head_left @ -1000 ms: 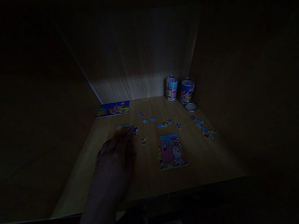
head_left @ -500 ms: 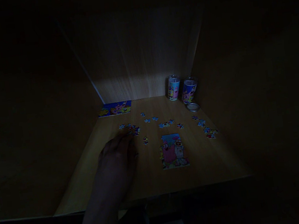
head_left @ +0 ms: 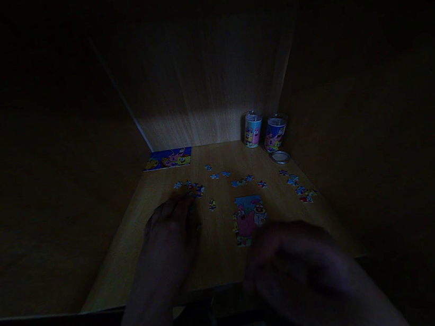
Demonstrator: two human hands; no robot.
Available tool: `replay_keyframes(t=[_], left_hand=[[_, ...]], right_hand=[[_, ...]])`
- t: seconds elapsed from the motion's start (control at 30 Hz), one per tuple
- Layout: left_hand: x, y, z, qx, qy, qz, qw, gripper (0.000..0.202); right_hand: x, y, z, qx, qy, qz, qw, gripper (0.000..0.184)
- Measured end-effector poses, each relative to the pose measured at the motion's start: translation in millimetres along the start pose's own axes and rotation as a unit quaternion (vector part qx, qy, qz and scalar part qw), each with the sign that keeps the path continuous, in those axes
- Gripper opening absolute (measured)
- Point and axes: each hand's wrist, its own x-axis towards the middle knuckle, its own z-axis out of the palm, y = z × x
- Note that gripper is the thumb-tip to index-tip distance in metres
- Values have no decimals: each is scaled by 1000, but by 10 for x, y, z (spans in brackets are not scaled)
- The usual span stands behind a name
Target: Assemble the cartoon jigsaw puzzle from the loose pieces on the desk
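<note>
The scene is very dark. My left hand (head_left: 173, 233) lies flat on the wooden desk (head_left: 222, 258), fingers stretched toward a cluster of loose puzzle pieces (head_left: 192, 189). My right hand (head_left: 295, 262) is a dark, blurred shape at the desk's near edge, covering the lower part of a partly assembled cartoon puzzle (head_left: 249, 213). Its fingers cannot be made out. More loose pieces (head_left: 301, 190) lie scattered to the right.
Two cartoon-printed tins (head_left: 263, 131) stand at the back right corner with a round lid (head_left: 281, 157) beside them. A finished blue cartoon puzzle (head_left: 168, 159) lies at the back left. Wooden walls enclose the desk on three sides.
My right hand has come into view from below and now covers the lower part of the assembled puzzle. My left hand has stayed almost still.
</note>
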Motion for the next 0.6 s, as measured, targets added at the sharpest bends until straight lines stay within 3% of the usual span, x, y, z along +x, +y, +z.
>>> replay_keyframes(t=[0.07, 0.13, 0.2, 0.3, 0.4, 0.6], left_hand=[[2, 5, 1, -7, 4, 0, 1000, 46], [9, 11, -1, -16, 7, 0, 1000, 44], [17, 12, -3, -22, 10, 6, 1000, 42], [24, 5, 2, -25, 16, 17, 999, 39], [15, -1, 13, -26, 20, 19, 999, 38], [3, 16, 11, -28, 22, 16, 999, 36]], right_hand=[[122, 217, -86, -201, 114, 29, 972, 14], [228, 483, -187, -388, 164, 7, 907, 20], [294, 722, -281, -485, 193, -1, 853, 23], [313, 928, -345, -524, 158, -17, 837, 39], [284, 985, -320, -540, 135, -3, 830, 51], [261, 1052, -263, -589, 168, 75, 787, 56]])
